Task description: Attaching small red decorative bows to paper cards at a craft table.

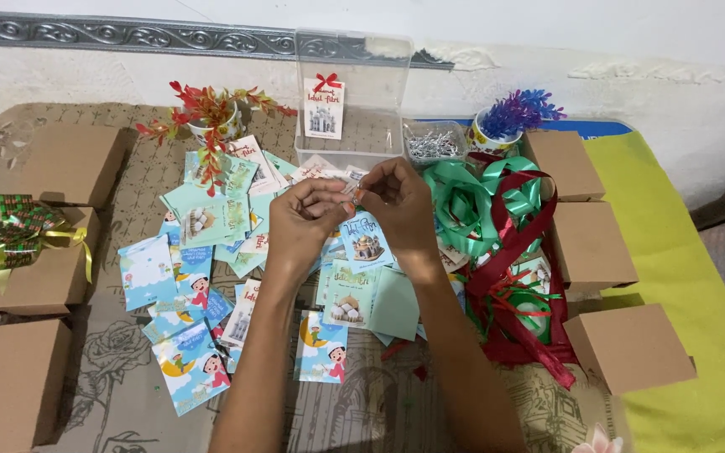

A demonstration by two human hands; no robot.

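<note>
I see my left hand [304,220] and right hand [398,204] pinched together on a small card [366,239], fingers closed; green ribbon [463,205] lies just right.

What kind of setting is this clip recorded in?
Probably a home craft table for gift packing: plain brown boxes along the sides, printed greeting cards strewn over the patterned cloth, and green and red ribbon heaped beside the hands.

A home craft corner, patterned cloth over the surface [127,394] pushed against a white wall with an ornate moulding strip [127,33], small plastic potted plants [211,113], plain brown gift boxes [627,346], scattered greeting cards [190,365], green and red ribbon [497,210].
</note>
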